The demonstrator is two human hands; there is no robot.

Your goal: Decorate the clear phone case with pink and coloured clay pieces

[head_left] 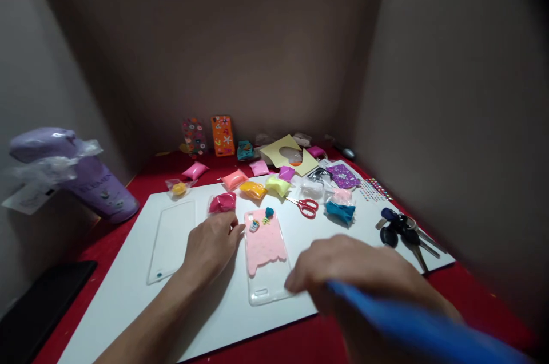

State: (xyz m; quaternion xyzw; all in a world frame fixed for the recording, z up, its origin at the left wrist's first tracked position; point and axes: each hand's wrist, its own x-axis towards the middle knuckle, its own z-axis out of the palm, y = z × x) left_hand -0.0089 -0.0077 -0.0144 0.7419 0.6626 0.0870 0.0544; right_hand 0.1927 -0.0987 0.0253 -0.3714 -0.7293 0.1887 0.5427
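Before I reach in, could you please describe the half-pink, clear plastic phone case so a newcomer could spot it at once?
Find the flat white board, then look between the left hand and right hand. The clear plastic phone case lies there; unlike the uncoated clear case farther left, it bears a ragged-edged pink layer and teal lump.

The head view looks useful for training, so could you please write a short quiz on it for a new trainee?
1. Multiple choice: what colour are the scissor handles?
A. Blue
B. Red
C. Green

2. Open question: which of the person's two hands is nearer the bunch of keys?

3. Look at the pink layer on the clear phone case. True or false: it reaches all the way down to the case's lower edge.

Key:
1. B.
2. The right hand.
3. False; a bare, see-through strip shows below its uneven edge.
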